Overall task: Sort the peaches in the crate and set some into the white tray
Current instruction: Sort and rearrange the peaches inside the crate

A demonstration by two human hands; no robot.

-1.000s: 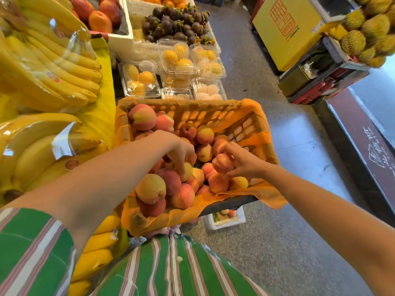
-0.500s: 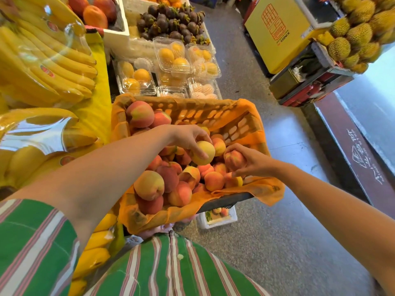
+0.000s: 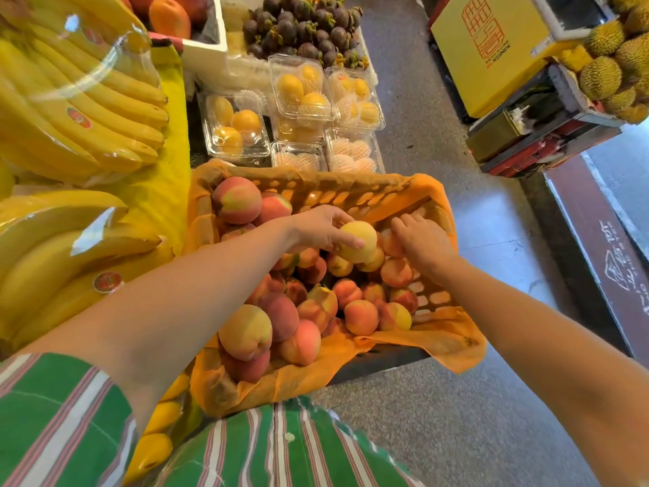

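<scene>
Your left grip (image 3: 316, 230) clasps the pale peach (image 3: 356, 240) above the peaches (image 3: 361, 316) in the crate (image 3: 316, 191), your right grip (image 3: 423, 242) curls round a redder peach (image 3: 389, 243) beside it; likely soft and bruisable, so cup each broadly, never pinch.

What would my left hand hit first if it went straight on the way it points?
Likely the red peach that the right hand holds: the left hand, holding a yellow peach, points right at it, though depth is unclear.
</scene>
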